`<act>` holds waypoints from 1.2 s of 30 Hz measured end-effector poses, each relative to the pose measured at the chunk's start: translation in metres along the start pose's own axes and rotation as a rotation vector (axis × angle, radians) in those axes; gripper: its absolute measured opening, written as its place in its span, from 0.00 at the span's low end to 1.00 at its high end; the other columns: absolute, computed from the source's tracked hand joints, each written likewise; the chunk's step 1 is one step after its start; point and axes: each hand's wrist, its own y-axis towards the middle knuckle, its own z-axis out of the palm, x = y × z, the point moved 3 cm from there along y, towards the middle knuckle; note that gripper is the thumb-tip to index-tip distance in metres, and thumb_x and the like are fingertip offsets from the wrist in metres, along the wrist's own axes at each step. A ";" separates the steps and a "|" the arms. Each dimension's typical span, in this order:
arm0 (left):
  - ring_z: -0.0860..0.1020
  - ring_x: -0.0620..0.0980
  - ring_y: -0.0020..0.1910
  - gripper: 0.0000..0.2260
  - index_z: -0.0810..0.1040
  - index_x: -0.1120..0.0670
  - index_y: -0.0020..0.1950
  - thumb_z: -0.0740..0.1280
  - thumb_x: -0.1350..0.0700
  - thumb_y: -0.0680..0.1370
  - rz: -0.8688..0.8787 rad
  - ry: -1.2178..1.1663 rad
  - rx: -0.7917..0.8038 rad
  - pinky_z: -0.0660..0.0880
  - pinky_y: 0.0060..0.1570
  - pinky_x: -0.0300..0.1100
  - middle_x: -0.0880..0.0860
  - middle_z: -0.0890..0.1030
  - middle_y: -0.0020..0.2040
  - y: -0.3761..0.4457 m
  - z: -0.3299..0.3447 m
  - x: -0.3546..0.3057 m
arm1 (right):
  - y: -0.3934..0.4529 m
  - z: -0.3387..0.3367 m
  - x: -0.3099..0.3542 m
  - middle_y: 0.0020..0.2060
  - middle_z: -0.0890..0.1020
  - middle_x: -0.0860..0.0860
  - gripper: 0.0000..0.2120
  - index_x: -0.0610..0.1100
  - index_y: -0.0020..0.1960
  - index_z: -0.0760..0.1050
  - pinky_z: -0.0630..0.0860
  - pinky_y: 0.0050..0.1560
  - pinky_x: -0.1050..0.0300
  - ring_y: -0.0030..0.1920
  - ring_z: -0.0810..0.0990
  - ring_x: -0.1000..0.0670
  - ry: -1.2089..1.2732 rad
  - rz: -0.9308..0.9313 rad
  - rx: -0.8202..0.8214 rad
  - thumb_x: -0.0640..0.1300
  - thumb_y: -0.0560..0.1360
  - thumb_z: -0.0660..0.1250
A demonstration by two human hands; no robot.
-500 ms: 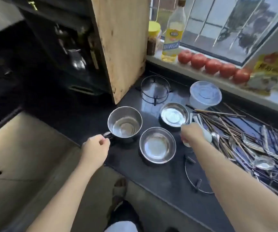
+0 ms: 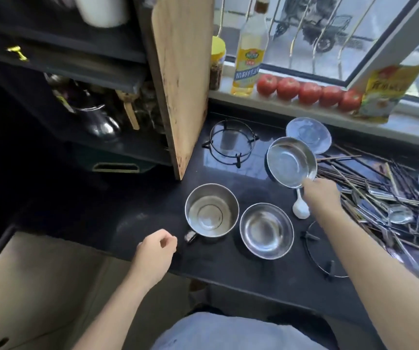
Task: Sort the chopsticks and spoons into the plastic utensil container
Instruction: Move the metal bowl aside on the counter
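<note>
Shiny steel is seen in the small bowl (image 2: 291, 164), which is held up and tilted by the right hand (image 2: 322, 195) gripping its near rim. A white spoon (image 2: 300, 208) lies on the black counter (image 2: 152, 215) just under that hand. The chopsticks and spoons (image 2: 385, 205) are piled at the right. The plastic container (image 2: 314, 132) is set far back, behind the bowl. The left hand (image 2: 156, 251) is loosely curled near the mug (image 2: 212, 210), holding nothing.

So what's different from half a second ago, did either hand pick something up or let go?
The right hand has taken the small steel bowl by its near rim and lifted it tilted, uncovering a white plastic spoon beneath. The left hand has let go of the steel mug's handle and drawn back, fingers loosely curled. The mug, the larger steel bowl and the chopstick pile stayed put.
</note>
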 end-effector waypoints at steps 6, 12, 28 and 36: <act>0.83 0.47 0.36 0.02 0.77 0.44 0.54 0.66 0.50 0.82 0.012 -0.202 0.142 0.81 0.45 0.45 0.44 0.82 0.51 0.007 0.023 -0.013 | -0.088 0.005 -0.062 0.24 0.64 0.51 0.19 0.48 0.28 0.61 0.59 0.35 0.53 0.30 0.61 0.49 0.134 0.036 0.125 0.49 0.74 0.64; 0.81 0.50 0.37 0.04 0.74 0.48 0.55 0.66 0.57 0.83 -0.119 -0.379 0.085 0.78 0.41 0.48 0.55 0.81 0.50 -0.004 0.041 -0.029 | -0.111 0.069 -0.013 0.26 0.73 0.50 0.17 0.42 0.31 0.71 0.67 0.36 0.51 0.34 0.73 0.45 -0.193 -0.224 0.221 0.50 0.76 0.61; 0.77 0.42 0.46 0.14 0.78 0.47 0.58 0.66 0.64 0.77 0.350 0.049 -0.227 0.71 0.47 0.44 0.40 0.73 0.52 -0.026 0.037 -0.046 | -0.088 0.026 -0.118 0.45 0.78 0.53 0.15 0.50 0.49 0.66 0.70 0.44 0.51 0.42 0.77 0.47 -0.193 0.071 0.053 0.61 0.76 0.61; 0.76 0.40 0.56 0.12 0.80 0.47 0.60 0.65 0.53 0.77 0.935 0.376 0.120 0.75 0.56 0.42 0.41 0.80 0.55 -0.042 0.086 -0.089 | -0.099 0.041 -0.112 0.30 0.80 0.42 0.04 0.39 0.40 0.72 0.75 0.28 0.57 0.24 0.76 0.46 0.347 0.287 0.233 0.38 0.73 0.61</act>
